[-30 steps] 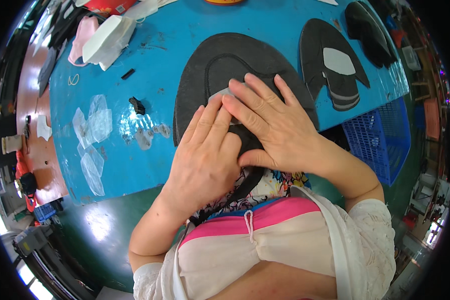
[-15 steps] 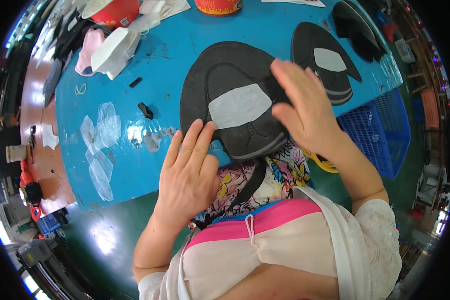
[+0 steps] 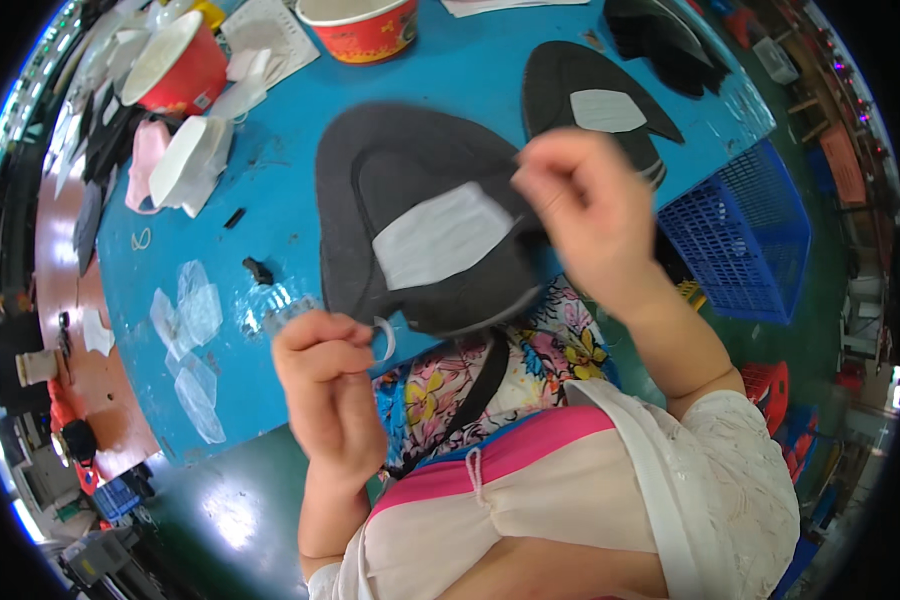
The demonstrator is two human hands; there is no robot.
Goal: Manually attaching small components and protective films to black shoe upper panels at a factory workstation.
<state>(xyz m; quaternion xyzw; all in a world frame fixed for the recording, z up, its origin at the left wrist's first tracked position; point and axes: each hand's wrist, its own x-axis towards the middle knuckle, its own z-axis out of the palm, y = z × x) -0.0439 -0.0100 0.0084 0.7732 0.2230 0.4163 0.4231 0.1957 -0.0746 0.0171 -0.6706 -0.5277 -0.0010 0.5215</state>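
Panel at near edge of table

Blue table — black pieces

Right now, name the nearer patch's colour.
The nearer patch is pale grey, clearest in the head view.

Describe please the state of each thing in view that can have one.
Left hand, fingers curled, grip unclear
Right hand, fingers bent, grip unclear
Larger black piece, blurred; lifted or not, unclear
Pale patch, on the larger black piece
Smaller black piece, on the table, partly hidden
Left red bowl, uncovered
Right red bowl, uncovered
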